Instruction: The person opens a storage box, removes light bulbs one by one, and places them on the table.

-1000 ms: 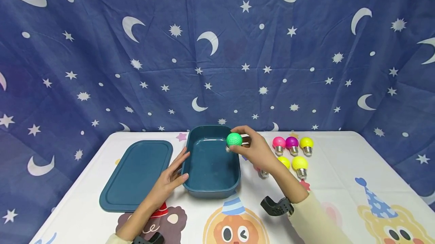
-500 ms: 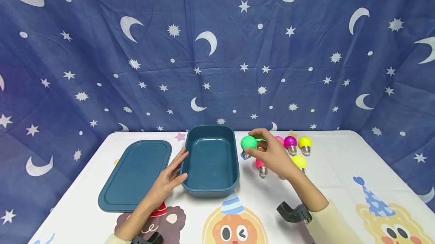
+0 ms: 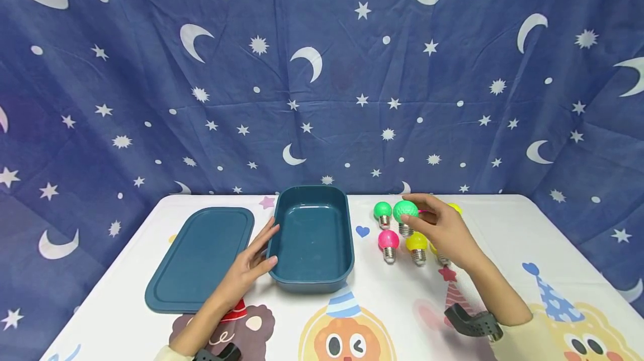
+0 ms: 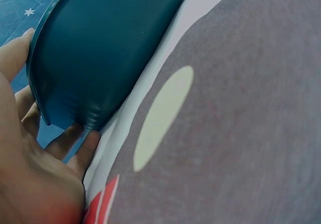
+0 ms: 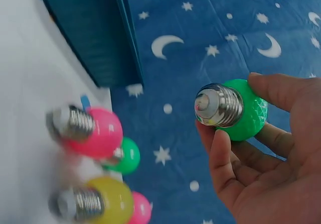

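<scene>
A green light bulb (image 3: 405,210) with a textured globe and silver screw base is pinched between the thumb and fingers of my right hand (image 3: 445,232). It is held above the bulb rows, and its base faces the camera in the right wrist view. My left hand (image 3: 251,263) rests against the left side of a dark teal box (image 3: 312,287), fingers fairly straight. In the left wrist view, its fingers touch the box wall (image 4: 105,48). Under and beside my right hand are a second green bulb (image 3: 382,209), a pink bulb (image 3: 388,239) and a yellow bulb (image 3: 416,242).
A flat teal lid (image 3: 201,260) lies left of the box. Other yellow bulbs (image 3: 443,259) are partly hidden by my right hand. The white tablecloth (image 3: 503,238) carries cartoon prints, and a blue curtain (image 3: 322,98) with moons and stars hangs behind.
My right hand has carried the green bulb rightward from the box's right rim to above the other bulbs. A second green bulb has come into view. My left hand has stayed put.
</scene>
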The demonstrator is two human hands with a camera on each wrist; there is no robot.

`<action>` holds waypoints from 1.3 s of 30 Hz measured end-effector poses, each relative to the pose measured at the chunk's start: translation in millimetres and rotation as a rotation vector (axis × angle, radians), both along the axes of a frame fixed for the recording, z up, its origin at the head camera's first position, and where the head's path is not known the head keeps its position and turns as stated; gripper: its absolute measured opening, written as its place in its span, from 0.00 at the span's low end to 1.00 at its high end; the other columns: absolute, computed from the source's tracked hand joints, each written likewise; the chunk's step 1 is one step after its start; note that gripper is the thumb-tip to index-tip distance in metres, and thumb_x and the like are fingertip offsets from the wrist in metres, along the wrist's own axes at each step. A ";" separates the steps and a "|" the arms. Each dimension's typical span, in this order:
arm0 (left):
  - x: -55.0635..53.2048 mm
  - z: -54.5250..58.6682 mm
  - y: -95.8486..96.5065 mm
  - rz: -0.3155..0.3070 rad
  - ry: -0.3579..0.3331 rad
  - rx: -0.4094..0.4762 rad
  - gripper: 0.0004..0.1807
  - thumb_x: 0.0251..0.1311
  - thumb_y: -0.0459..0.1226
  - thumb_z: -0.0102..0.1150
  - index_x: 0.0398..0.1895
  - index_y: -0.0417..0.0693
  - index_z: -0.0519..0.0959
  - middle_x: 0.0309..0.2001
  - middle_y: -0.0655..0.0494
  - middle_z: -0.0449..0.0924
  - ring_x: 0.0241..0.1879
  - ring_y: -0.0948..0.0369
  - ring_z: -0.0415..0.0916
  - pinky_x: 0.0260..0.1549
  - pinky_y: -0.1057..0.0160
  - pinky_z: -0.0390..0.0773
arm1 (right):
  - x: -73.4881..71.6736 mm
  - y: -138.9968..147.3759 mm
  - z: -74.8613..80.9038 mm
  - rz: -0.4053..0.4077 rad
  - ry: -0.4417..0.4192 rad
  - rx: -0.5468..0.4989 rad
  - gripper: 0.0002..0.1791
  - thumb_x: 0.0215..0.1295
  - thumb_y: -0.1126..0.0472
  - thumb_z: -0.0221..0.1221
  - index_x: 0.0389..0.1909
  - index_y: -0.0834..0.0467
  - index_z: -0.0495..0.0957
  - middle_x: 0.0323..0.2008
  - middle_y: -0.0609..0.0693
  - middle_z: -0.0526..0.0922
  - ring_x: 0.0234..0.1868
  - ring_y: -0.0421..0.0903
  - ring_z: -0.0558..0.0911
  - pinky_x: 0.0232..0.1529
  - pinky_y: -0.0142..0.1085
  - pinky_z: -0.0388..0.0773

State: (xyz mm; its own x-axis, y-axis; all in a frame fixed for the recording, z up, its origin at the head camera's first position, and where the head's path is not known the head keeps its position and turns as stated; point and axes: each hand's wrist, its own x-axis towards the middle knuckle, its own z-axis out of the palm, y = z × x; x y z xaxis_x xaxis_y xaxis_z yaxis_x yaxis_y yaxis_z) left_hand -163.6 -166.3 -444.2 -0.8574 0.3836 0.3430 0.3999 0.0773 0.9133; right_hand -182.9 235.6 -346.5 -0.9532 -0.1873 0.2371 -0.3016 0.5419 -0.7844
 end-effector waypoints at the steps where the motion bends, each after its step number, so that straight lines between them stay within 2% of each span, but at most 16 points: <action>1: 0.2 0.5 0.1 0.000 -0.002 -0.002 0.33 0.68 0.30 0.51 0.74 0.44 0.54 0.76 0.55 0.39 0.73 0.54 0.39 0.62 0.74 0.55 | 0.8 4.7 0.1 -0.011 -0.004 0.006 0.27 0.63 0.47 0.62 0.60 0.55 0.72 0.50 0.54 0.78 0.48 0.51 0.81 0.44 0.32 0.79; 5: 0.4 1.6 0.5 0.003 -0.002 -0.008 0.33 0.67 0.30 0.51 0.74 0.44 0.54 0.76 0.56 0.39 0.73 0.55 0.39 0.62 0.73 0.55 | 3.8 22.4 -0.4 -0.056 0.003 0.048 0.28 0.65 0.46 0.60 0.62 0.56 0.72 0.49 0.55 0.78 0.47 0.51 0.81 0.40 0.29 0.78; 10: 0.9 0.9 0.2 0.012 -0.001 -0.006 0.33 0.67 0.28 0.50 0.74 0.49 0.56 0.76 0.55 0.40 0.73 0.54 0.40 0.62 0.73 0.56 | 6.7 40.8 -1.9 -0.103 0.005 0.078 0.29 0.66 0.44 0.58 0.63 0.54 0.71 0.49 0.55 0.79 0.46 0.52 0.80 0.38 0.32 0.79; 16: 1.9 -0.1 -0.4 0.017 0.002 0.000 0.32 0.67 0.29 0.50 0.74 0.46 0.56 0.76 0.53 0.40 0.73 0.52 0.40 0.61 0.74 0.56 | 6.9 58.6 -8.0 -0.124 -0.059 0.084 0.31 0.67 0.42 0.55 0.66 0.55 0.69 0.51 0.56 0.77 0.46 0.51 0.78 0.38 0.35 0.77; 23: 1.7 0.6 -0.9 0.016 0.003 -0.016 0.33 0.68 0.30 0.50 0.74 0.46 0.55 0.76 0.54 0.40 0.73 0.52 0.38 0.62 0.74 0.55 | 9.7 78.6 -15.4 -0.162 -0.123 0.071 0.33 0.68 0.42 0.53 0.67 0.57 0.67 0.48 0.57 0.76 0.37 0.48 0.78 0.37 0.41 0.72; 28: 0.2 -0.4 0.1 0.006 0.001 -0.006 0.33 0.68 0.29 0.50 0.74 0.47 0.55 0.76 0.55 0.39 0.73 0.52 0.38 0.62 0.73 0.55 | 6.4 95.6 -19.1 -0.172 -0.162 0.058 0.35 0.69 0.41 0.52 0.68 0.61 0.64 0.51 0.61 0.76 0.38 0.43 0.78 0.39 0.40 0.76; 33: 0.0 -1.0 1.3 0.011 0.001 -0.001 0.32 0.67 0.29 0.51 0.74 0.49 0.57 0.76 0.55 0.40 0.73 0.53 0.40 0.62 0.74 0.55 | 2.1 110.8 -29.5 -0.198 -0.210 0.068 0.37 0.68 0.41 0.53 0.66 0.65 0.63 0.54 0.62 0.75 0.38 0.39 0.78 0.37 0.33 0.77; 39: 0.7 -0.1 0.4 0.009 -0.001 -0.005 0.32 0.68 0.29 0.50 0.74 0.48 0.56 0.76 0.55 0.40 0.73 0.50 0.40 0.61 0.75 0.56 | -0.9 121.1 -48.7 -0.214 -0.270 0.080 0.38 0.66 0.40 0.55 0.65 0.66 0.64 0.53 0.63 0.75 0.39 0.46 0.77 0.36 0.37 0.77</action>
